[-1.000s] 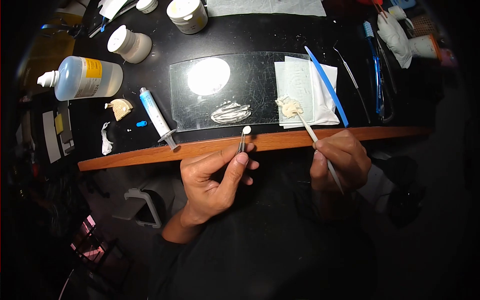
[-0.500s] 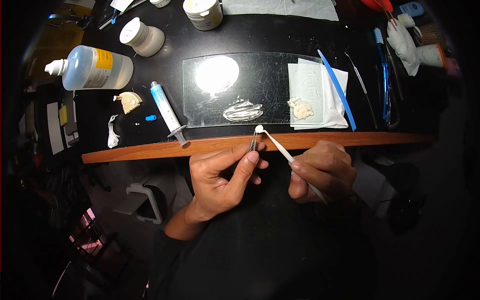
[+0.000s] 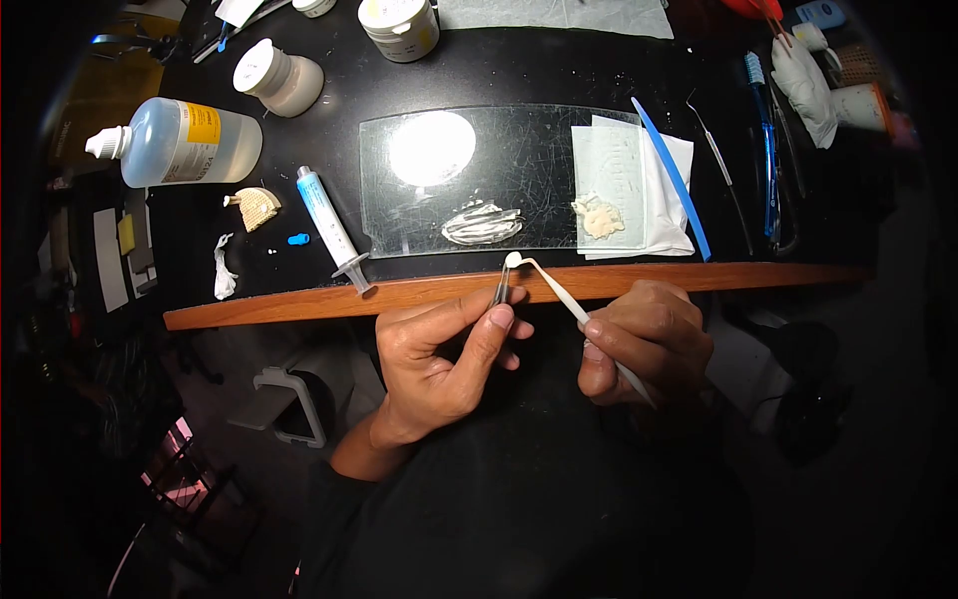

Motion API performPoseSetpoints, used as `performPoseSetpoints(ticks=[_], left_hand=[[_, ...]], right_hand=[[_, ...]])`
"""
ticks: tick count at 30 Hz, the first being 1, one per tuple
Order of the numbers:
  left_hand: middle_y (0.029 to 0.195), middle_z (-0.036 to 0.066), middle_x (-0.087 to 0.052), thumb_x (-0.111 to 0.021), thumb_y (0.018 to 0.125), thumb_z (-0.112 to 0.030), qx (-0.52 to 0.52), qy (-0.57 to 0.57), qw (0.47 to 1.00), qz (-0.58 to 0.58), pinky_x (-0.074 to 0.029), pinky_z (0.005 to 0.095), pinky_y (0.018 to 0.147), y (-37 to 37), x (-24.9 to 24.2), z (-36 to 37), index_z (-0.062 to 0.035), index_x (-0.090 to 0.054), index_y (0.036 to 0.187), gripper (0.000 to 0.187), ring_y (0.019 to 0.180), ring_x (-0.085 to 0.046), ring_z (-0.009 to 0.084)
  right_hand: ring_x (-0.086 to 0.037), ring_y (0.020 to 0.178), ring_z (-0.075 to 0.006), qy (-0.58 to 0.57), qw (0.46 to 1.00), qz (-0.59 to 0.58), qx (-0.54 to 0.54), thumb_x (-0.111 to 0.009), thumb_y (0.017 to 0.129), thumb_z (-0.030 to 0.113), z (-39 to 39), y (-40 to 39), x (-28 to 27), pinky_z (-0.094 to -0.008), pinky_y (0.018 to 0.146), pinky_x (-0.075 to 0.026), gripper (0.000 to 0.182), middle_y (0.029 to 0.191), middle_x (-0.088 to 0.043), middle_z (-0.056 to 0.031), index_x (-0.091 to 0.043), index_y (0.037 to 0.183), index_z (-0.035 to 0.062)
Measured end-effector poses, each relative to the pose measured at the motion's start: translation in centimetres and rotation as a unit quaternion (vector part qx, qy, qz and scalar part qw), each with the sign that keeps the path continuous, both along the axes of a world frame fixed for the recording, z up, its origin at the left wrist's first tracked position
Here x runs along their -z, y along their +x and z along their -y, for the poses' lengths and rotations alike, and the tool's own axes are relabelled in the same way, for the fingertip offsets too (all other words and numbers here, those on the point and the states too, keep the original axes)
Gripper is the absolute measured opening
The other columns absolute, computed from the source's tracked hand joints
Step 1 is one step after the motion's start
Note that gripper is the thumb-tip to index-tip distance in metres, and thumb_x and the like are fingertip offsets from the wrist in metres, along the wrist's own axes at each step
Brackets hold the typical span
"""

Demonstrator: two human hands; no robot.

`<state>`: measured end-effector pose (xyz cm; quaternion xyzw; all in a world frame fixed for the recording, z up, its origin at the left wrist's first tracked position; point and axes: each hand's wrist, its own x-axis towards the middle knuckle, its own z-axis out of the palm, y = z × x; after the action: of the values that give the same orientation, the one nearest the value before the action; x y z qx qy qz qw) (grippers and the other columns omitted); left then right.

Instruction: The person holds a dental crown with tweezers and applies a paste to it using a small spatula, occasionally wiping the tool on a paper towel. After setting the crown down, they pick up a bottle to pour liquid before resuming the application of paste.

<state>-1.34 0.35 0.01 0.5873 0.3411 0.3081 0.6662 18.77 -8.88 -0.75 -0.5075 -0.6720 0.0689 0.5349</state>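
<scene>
My left hand (image 3: 444, 354) is closed on metal tweezers (image 3: 502, 290), whose tips grip a small white piece, likely a dental crown (image 3: 514, 260). Between the fingers of my right hand (image 3: 649, 339) is a white applicator brush (image 3: 564, 299) with a bent neck, its tip touching or right beside the white piece. Both hands are in front of the wooden table edge. Beyond them, a glass slab (image 3: 399, 215) carries a smear of white paste (image 3: 483, 226). A cream-coloured paste (image 3: 599, 217) sits on the slab's right part, over white paper.
Left of the slab lie a syringe (image 3: 327, 225), its blue cap (image 3: 298, 240), a beige tooth model (image 3: 257, 208), crumpled tissue (image 3: 226, 268) and a liquid bottle (image 3: 190, 142). White jars (image 3: 398, 28) stand behind. Rightward are a blue spatula (image 3: 671, 178) and a metal probe (image 3: 720, 160).
The view has shifted very slightly, so the table items sit a little further left. Both hands keep nearly the same pose, with the brush tip still at the white piece.
</scene>
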Motion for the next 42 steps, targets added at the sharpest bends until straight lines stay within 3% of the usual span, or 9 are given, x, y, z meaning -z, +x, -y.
performPoseSetpoints(ticks=[12,15,18,29,36,42], left_hand=[[0.090,0.018,-0.080,-0.069,0.100,0.003,-0.003,0.010,1.000,0.004,-0.065,0.0255,0.057,0.1,0.1,0.0,0.0119,-0.076,0.113,0.017,0.077,-0.079,0.0186],[0.089,0.018,-0.080,-0.070,0.100,0.004,-0.002,0.016,1.000,0.009,-0.064,0.0245,0.056,0.1,0.2,-0.1,0.0117,-0.076,0.113,0.017,0.075,-0.079,0.0175],[0.088,0.017,-0.080,-0.070,0.099,0.005,-0.001,0.024,1.000,0.012,-0.062,0.0234,0.054,0.1,0.4,-0.1,0.0109,-0.077,0.113,0.017,0.073,-0.078,0.0165],[0.084,0.015,-0.080,-0.074,0.096,0.006,0.002,0.063,0.998,-0.018,-0.056,0.0217,0.052,0.2,0.0,-0.2,0.0082,-0.079,0.112,0.017,0.067,-0.076,0.0141],[0.080,0.014,-0.079,-0.078,0.089,0.008,-0.004,0.123,0.992,-0.027,-0.055,0.0214,0.058,0.2,0.4,-0.2,0.0082,-0.079,0.112,0.023,0.066,-0.074,0.0117],[0.068,0.009,-0.070,-0.081,0.088,0.006,0.011,0.158,0.985,-0.061,-0.044,0.0236,0.051,0.0,-0.2,-0.1,0.0056,-0.080,0.111,0.023,0.056,-0.064,0.0090]], right_hand=[[-0.069,0.070,-0.0124,0.002,1.000,-0.002,0.005,-0.074,0.078,-0.004,0.0,-0.1,0.1,-0.0271,0.054,-0.056,0.031,0.087,-0.066,-0.0026,-0.072,0.107,0.0045],[-0.067,0.060,-0.0136,0.026,1.000,-0.004,-0.012,-0.067,0.076,-0.006,-0.3,0.0,0.3,-0.0275,0.047,-0.049,0.031,0.085,-0.065,-0.0049,-0.072,0.106,0.0017],[-0.069,0.070,-0.0132,0.010,0.999,0.006,-0.036,-0.078,0.080,-0.004,-0.2,0.5,0.1,-0.0272,0.053,-0.055,0.030,0.090,-0.066,-0.0029,-0.073,0.108,0.0038],[-0.071,0.071,-0.0134,0.002,0.999,0.014,-0.042,-0.083,0.084,0.002,0.0,0.3,-0.1,-0.0270,0.052,-0.055,0.027,0.092,-0.067,-0.0025,-0.074,0.109,0.0051],[-0.070,0.071,-0.0129,0.005,0.999,0.018,-0.029,-0.083,0.085,0.004,0.4,0.4,-0.1,-0.0261,0.050,-0.054,0.028,0.094,-0.067,-0.0031,-0.073,0.111,0.0050],[-0.069,0.064,-0.0159,0.009,0.998,0.019,0.058,-0.073,0.085,0.000,1.5,2.1,-0.4,-0.0289,0.049,-0.052,0.021,0.087,-0.068,-0.0084,-0.070,0.106,0.0016]])
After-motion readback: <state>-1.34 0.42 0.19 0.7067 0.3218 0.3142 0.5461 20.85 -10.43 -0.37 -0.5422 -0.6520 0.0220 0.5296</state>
